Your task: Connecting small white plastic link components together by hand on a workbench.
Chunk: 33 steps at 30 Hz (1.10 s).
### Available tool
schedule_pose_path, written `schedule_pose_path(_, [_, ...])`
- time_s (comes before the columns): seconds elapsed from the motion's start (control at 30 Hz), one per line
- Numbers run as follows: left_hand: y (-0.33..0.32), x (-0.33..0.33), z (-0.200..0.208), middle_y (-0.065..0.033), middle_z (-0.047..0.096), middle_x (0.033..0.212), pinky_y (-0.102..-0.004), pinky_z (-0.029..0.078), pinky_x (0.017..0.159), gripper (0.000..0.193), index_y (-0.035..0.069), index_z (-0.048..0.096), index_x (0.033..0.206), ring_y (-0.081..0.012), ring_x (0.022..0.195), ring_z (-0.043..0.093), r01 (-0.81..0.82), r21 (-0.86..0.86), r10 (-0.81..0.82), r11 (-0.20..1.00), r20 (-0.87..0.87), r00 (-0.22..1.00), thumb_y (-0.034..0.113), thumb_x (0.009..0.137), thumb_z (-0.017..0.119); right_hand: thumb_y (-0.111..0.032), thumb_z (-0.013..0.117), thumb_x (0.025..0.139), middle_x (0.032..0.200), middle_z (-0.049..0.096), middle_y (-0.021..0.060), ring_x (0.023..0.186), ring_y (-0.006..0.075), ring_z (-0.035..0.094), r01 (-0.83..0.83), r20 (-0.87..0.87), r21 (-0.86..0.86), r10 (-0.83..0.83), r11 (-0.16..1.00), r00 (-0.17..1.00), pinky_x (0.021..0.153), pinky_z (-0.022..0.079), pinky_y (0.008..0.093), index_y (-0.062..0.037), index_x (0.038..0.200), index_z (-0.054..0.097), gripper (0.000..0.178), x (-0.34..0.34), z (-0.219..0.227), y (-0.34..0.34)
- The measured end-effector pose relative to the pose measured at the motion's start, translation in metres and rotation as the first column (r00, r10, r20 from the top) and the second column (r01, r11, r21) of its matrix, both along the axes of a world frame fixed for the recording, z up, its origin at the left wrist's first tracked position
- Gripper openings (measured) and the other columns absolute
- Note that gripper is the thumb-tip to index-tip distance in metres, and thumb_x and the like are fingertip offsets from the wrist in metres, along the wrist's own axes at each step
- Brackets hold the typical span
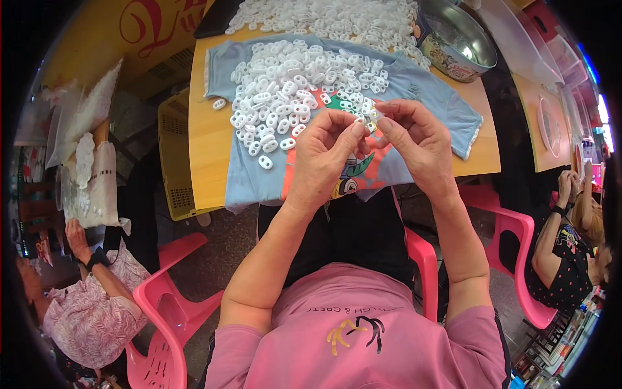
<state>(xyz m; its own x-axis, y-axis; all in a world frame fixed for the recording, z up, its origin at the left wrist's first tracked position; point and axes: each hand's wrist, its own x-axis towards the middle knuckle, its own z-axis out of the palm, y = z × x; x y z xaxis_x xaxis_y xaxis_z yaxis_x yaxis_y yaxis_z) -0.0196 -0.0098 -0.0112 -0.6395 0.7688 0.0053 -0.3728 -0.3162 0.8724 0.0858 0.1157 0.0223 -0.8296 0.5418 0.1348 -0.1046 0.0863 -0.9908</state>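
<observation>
Okay, so from the head cam, which is all I've got on my end: the left hand and right hand meet over the front of the heap, thumbs and forefingers pinched in narrow on one small whitish piece. It's mostly hidden by fingertips, so I can't tell its exact shape.

Progress-wise, I'd call it one piece in hand with loads left. The white plastic ovals with two holes lie loose on a blue-grey cloth T-shirt with a colourful print, spread over a yellow wood-look table. I can't see any way to sort handled ones from unhandled ones, so no idea what's finished.

Counts: two hands, one piece pinched, one shirt, one round metal tin with a printed side at the far right. One stray oval sits left of the shirt. The heap, plus a second white spread behind it? Way too many overlapping to count.
</observation>
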Motion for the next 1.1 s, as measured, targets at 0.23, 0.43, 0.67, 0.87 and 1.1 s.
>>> schedule_pose_path(0.23, [-0.001,0.001,0.003,-0.0060,0.065,0.081,-0.0233,0.050,0.063,0.014,-0.001,0.057,0.098,-0.0089,0.070,0.060,-0.013,-0.027,0.013,1.000,-0.002,1.000,0.011,0.093,0.062,0.000,0.064,0.088,0.096,0.065,0.0065,0.082,0.0101,0.065,0.101,-0.066,0.249,-0.087,0.963,0.994,0.070,0.053,0.0231,0.0026,0.106,0.064,0.018,-0.005,-0.005,-0.005])
schedule_pose_path(0.43, [0.000,0.001,0.003,-0.0057,0.065,0.080,-0.0229,0.049,0.062,0.014,-0.001,0.057,0.096,-0.0084,0.068,0.059,-0.026,-0.003,0.026,1.000,-0.002,1.000,0.011,0.093,0.062,0.000,0.064,0.088,0.098,0.064,0.0070,0.082,0.0104,0.065,0.101,-0.055,0.309,-0.088,0.946,0.995,0.069,0.053,0.0236,0.0023,0.106,0.064,0.018,-0.006,-0.003,-0.004])
schedule_pose_path(0.67, [-0.001,-0.002,-0.001,-0.0040,0.062,0.077,-0.0216,0.047,0.061,0.013,0.000,0.057,0.093,-0.0077,0.067,0.058,-0.008,0.000,0.008,1.000,0.027,1.000,0.012,0.094,0.063,-0.004,0.063,0.091,0.097,0.066,0.0032,0.084,0.0064,0.062,0.018,0.017,0.001,-0.018,1.000,1.000,0.067,0.051,0.0204,0.0019,0.112,0.061,0.022,-0.006,-0.006,-0.004])
schedule_pose_path(0.87, [-0.003,-0.001,0.001,-0.0030,0.062,0.082,-0.0209,0.046,0.062,0.013,0.002,0.057,0.096,-0.0071,0.069,0.057,0.019,-0.033,-0.019,0.999,-0.027,0.999,0.014,0.095,0.061,-0.001,0.062,0.091,0.101,0.064,0.0067,0.081,0.0099,0.063,0.020,0.003,0.020,-0.020,1.000,1.000,0.071,0.053,0.0224,0.0034,0.113,0.060,0.022,-0.006,-0.007,-0.010])
schedule_pose_path(1.1, [-0.002,-0.002,-0.004,-0.0007,0.062,0.078,-0.0192,0.044,0.059,0.012,0.002,0.058,0.094,-0.0049,0.066,0.053,-0.017,0.003,0.017,1.000,0.071,0.997,0.013,0.093,0.064,0.002,0.062,0.091,0.103,0.062,0.0046,0.084,0.0092,0.063,0.086,-0.101,0.044,-0.081,0.995,0.992,0.070,0.050,0.0190,0.0029,0.112,0.062,0.021,-0.013,-0.016,-0.020])
